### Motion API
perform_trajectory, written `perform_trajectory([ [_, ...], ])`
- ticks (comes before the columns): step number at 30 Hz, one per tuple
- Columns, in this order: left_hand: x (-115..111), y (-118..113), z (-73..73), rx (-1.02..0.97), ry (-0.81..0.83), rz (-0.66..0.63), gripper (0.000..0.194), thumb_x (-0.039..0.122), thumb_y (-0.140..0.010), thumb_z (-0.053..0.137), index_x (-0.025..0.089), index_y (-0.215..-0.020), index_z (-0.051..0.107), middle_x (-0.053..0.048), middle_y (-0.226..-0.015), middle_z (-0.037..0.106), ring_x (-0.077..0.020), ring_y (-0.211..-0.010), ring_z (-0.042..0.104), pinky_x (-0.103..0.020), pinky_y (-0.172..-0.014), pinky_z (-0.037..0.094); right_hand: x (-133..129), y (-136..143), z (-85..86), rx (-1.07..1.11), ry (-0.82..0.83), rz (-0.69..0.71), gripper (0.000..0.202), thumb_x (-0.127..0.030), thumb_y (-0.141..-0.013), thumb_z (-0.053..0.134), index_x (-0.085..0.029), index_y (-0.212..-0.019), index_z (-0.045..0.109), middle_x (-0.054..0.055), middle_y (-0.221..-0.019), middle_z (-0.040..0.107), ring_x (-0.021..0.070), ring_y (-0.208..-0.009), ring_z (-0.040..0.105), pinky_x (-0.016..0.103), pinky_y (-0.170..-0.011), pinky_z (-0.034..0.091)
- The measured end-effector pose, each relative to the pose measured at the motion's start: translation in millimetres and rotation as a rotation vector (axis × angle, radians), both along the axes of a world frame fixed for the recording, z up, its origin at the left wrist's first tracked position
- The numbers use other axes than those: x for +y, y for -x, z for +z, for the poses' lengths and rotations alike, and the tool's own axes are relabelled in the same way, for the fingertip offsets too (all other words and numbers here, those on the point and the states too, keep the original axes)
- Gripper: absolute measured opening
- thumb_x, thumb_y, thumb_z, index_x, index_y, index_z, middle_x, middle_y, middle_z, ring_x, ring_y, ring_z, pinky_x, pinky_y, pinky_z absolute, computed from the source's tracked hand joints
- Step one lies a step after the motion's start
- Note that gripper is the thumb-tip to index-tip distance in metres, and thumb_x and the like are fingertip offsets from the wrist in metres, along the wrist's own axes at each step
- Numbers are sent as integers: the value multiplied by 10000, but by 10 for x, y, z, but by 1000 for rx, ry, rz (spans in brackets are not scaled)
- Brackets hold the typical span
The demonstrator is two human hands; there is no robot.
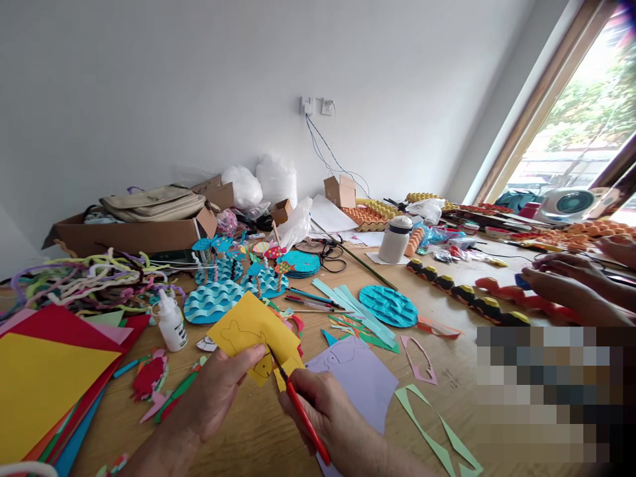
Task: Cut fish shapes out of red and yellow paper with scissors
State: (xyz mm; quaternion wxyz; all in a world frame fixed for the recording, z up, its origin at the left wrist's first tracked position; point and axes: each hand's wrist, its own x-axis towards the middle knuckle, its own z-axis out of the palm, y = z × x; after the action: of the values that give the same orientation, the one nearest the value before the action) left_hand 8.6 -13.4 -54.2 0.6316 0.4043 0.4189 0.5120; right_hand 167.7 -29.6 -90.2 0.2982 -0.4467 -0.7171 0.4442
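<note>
My left hand pinches a sheet of yellow paper with fish outlines drawn on it, the thumb lying on top. In my right hand is a pair of scissors with red handles, its dark blades at the paper's cut edge beside the lower fish. A purple sheet with another drawn fish lies under and beside my right hand. Left of my left hand are cut paper fish in red, green and pink. A white glue bottle stands behind them.
Coloured paper sheets are stacked at the left, below a heap of pipe cleaners. Blue paper-covered discs, pens and green scraps lie around. A co-worker's hands are by painted egg-carton strips at the right.
</note>
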Motion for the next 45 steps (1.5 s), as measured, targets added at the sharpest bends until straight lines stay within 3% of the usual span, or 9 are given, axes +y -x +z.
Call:
perform_trajectory([
  [19,3,-21,21,-27,29,-11,419,227,-656,697,275,-1070,666,18,-947,759,-252,-967,642,-289,-760,491,-15,12,19,68,61,30,275,-282,-861,427,-191,-608,372,-73,-473,318,67,-462,292,198,-446,227],
  [33,12,-9,-23,-71,8,53,408,281,-682,711,261,-1087,662,-3,-887,759,-226,-850,671,-280,-699,511,-10,7,-21,60,-12,-2,271,-292,-837,423,-193,-591,363,-68,-472,334,65,-444,297,216,-441,213],
  [40,-11,-93,-50,-111,-21,119,363,235,-714,677,232,-1077,654,-10,-871,745,-196,-817,665,-250,-644,509,-25,52,0,160,155,-12,236,-301,-804,420,-203,-596,369,-81,-424,348,62,-361,364,181,-383,274],
  [45,-34,-175,-55,-150,-21,165,332,224,-717,671,222,-1048,651,-1,-813,724,-180,-785,653,-235,-606,498,-46,87,23,265,277,3,338,-462,-805,447,-201,-597,389,-77,-383,387,58,-312,366,152,-318,272],
])
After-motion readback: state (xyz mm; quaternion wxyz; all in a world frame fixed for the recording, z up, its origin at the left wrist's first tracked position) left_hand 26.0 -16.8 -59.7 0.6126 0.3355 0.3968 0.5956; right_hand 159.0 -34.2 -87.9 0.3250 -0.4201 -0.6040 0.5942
